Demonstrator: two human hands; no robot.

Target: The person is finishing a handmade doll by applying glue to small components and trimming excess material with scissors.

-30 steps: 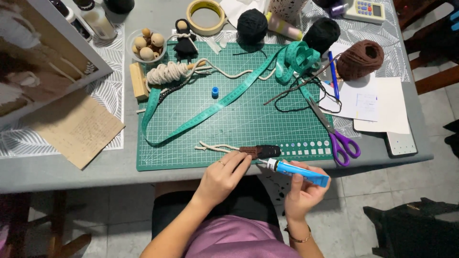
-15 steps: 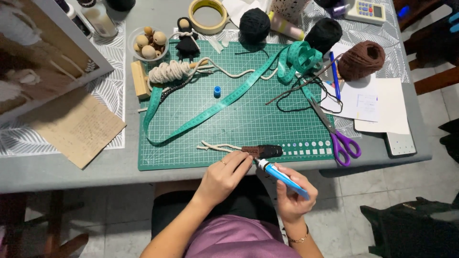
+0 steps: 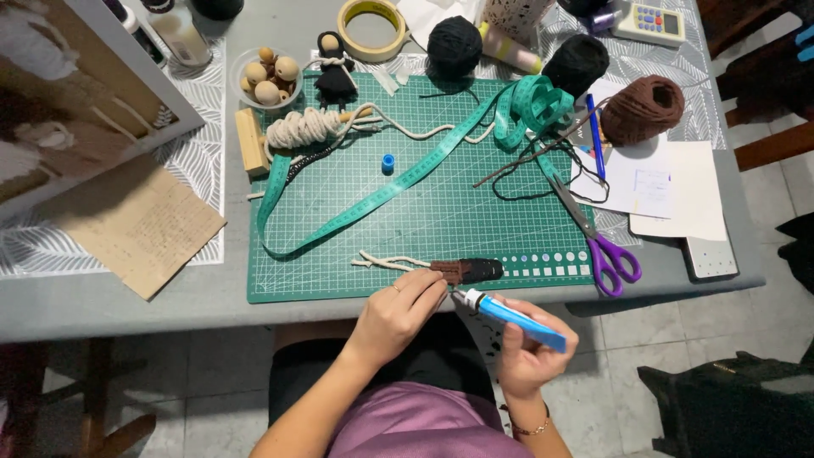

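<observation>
Glue tube (image 3: 515,319) nozzle behind left hand (image 3: 405,310)

purple scissors (image 3: 606,250), teal tape measure (image 3: 398,182), brown yarn (image 3: 642,108), wooden beads (image 3: 267,72)

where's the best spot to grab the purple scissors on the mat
Probably the purple handle loops, coming from the near right edge of the green mat. The scissors lie flat, loops toward the person, blades running up-left among dark cords, so the loops seem the freest part.
</observation>
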